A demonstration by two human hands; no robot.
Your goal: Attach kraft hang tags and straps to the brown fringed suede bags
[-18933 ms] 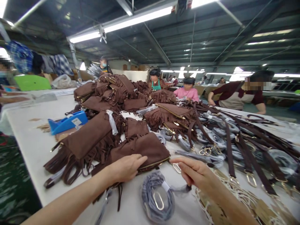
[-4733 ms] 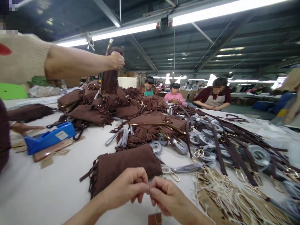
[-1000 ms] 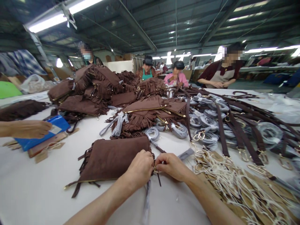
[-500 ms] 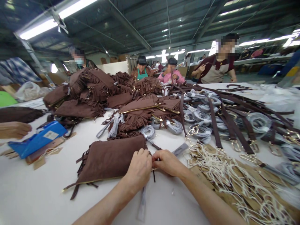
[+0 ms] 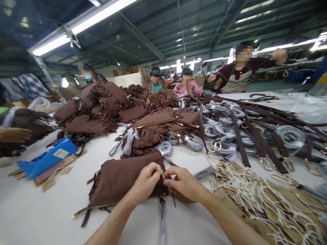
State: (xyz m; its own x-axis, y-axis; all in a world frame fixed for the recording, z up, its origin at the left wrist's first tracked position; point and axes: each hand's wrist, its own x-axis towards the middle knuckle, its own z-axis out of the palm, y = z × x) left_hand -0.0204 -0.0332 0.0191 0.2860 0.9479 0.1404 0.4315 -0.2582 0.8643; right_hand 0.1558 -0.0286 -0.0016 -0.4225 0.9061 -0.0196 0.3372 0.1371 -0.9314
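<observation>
A brown suede fringed bag (image 5: 125,177) lies flat on the white table, its gold zipper edge toward me. Over its right end, my left hand (image 5: 146,180) pinches a thin white string (image 5: 161,174). My right hand (image 5: 185,183), fingertips pinched close to the left ones, is at the same string; the fingers hide most of it. Part of a brown paper tag seems to show beneath my right hand. A plastic-wrapped strap (image 5: 162,217) hangs from the bag's right corner toward me.
Brown tags with white strings (image 5: 255,194) lie in a heap at right. Behind are straps with gold clasps (image 5: 258,143), wrapped coils and piled fringed bags (image 5: 109,98). A blue tape dispenser (image 5: 48,158) stands at left, near another person's hand (image 5: 14,134). Several people work across the table.
My hands have turned, and white string now shows between the fingertips. The view has shifted slightly. At back right, a person has stretched an arm out; a fringed bag has moved at far left.
</observation>
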